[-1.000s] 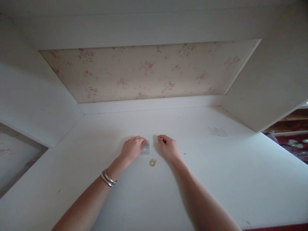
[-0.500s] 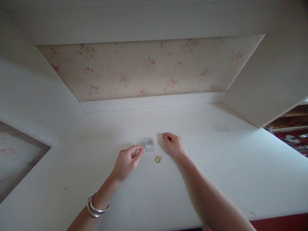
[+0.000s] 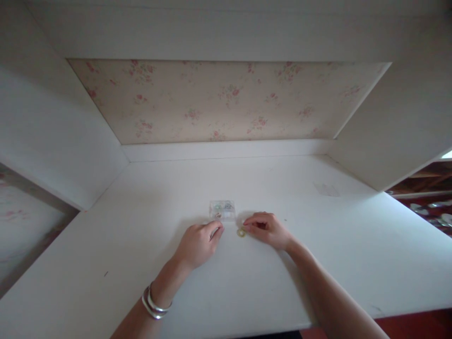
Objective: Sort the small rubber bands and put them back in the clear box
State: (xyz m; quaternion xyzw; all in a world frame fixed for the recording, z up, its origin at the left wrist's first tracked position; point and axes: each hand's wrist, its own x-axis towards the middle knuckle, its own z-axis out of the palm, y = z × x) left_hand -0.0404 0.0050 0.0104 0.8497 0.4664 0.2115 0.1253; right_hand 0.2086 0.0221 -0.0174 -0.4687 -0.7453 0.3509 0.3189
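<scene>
A small clear divided box (image 3: 227, 214) lies on the white surface, with tiny ring-like pieces in several of its compartments. Just in front of the box, my left hand (image 3: 199, 242) has thumb and forefinger pinched together; whatever they hold, if anything, is too small to make out. To the right, the fingertips of my right hand (image 3: 266, 230) are closed at the edge of a yellow ring-shaped piece (image 3: 241, 233), which lies on the surface. Part of that piece is hidden behind the fingertips.
A thin transparent sheet or lid (image 3: 326, 189) lies at the back right. Low white side walls and a floral panel (image 3: 226, 103) border the surface (image 3: 226, 292). A small dark sliver (image 3: 106, 273) is at the left. Shelves with shiny items (image 3: 431, 212) stand beyond the right edge.
My right hand has come down and nearer to me, onto the yellow ring. My left hand has drawn back from the box's front left part. The view has shifted slightly.
</scene>
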